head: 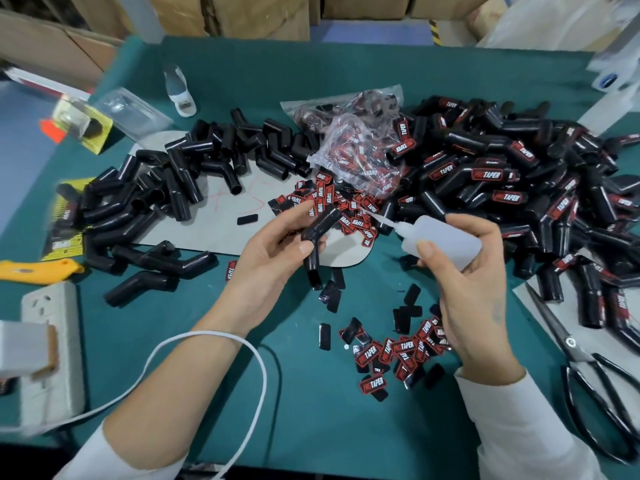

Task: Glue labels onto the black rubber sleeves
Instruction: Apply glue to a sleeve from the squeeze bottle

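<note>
The left hand [277,251] holds a bent black sleeve [318,233] above the green table [311,410], fingers curled round its elbow, while the right hand [474,271] grips a white glue bottle [440,239] whose nozzle points toward the sleeve. The sleeve looks light, soft and a little slick, so holding it at the bend should keep its straight end steady for glue. Loose labels [398,351] lie near the right wrist, small and flat, likely best pinched by their edges.

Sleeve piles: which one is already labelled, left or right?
The right pile: its sleeves carry red-and-black labels. The left pile is plain black, like the sleeve the left hand holds.
</note>
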`<state>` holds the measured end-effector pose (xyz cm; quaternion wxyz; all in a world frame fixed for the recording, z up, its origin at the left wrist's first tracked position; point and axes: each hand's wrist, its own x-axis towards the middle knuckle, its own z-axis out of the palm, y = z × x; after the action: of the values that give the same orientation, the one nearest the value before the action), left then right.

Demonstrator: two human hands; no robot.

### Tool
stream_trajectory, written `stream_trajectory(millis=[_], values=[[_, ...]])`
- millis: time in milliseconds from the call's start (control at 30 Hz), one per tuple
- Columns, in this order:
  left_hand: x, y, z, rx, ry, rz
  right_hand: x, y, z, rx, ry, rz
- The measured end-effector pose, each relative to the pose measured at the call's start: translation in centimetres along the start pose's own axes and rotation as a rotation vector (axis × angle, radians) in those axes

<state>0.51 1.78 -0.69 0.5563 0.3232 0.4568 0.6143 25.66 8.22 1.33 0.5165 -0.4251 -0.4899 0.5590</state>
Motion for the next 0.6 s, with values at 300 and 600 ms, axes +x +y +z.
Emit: stream_trajectory(millis=[300, 600], values=[[-0.26, -0.02, 0.42, -0.017, -0.123, -0.041, -0.33, -0.76, 0.69, 0.237, -0.032, 0.189], [-0.1, 0.2, 0.78, 0.078, -0.045, 0.002, -0.77, -0.42, 0.53, 0.197, -0.093, 0.203]])
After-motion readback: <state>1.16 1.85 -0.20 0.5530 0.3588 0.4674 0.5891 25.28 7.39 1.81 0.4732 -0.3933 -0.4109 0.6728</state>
